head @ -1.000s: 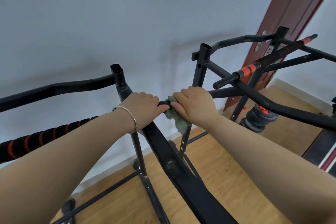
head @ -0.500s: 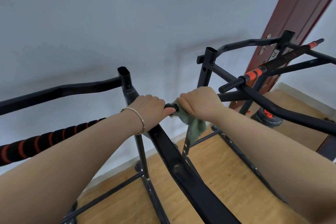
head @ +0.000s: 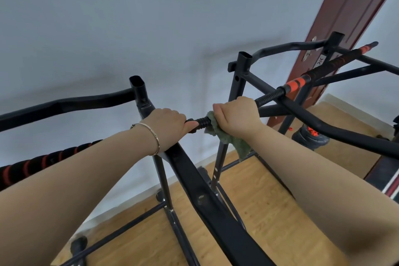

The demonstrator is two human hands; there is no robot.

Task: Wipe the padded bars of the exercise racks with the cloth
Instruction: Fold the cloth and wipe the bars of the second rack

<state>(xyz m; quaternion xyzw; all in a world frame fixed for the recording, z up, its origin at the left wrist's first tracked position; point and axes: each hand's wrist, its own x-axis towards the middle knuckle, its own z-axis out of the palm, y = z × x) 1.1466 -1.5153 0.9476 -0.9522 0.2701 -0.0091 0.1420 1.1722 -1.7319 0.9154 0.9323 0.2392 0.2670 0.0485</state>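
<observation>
Our cloth [head: 228, 139] sits bunched under our right hand [head: 236, 117], wrapped over the ribbed bar [head: 202, 122], its green tail hanging below the wrist. The right fingers curl down round cloth and bar together, knuckles up, forearm reaching in from the lower right. Only a short stretch of bare bar shows between our hands. Our left hand [head: 169, 128] clenches the same bar where it meets the rack [head: 192, 179], thumb lying along it, just beside the cloth. A bracelet [head: 154, 136] rings that wrist. The second bar [head: 295, 84], orange-banded, passes just behind our right hand; we cannot tell whether they touch.
</observation>
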